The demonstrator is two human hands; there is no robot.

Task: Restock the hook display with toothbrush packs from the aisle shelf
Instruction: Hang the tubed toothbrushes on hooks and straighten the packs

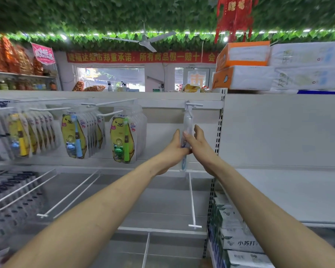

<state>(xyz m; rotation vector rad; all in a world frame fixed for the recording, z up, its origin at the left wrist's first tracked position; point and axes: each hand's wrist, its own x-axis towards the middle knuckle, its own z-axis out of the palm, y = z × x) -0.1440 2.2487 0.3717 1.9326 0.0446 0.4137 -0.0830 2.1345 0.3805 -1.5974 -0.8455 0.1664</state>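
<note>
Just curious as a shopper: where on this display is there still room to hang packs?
Free: the right hook holds only a slim pack; the lower hooks beneath it hang bare, and the white shelf right of the upright is bare. Crowded: the left hooks, full of bear packs.

Left hand [173, 149] and right hand [199, 146] grip the pack [188, 123].

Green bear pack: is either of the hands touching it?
No: the left hand and right hand both hold a clear pack at the rightmost hook, well right of the green bear pack.
</note>
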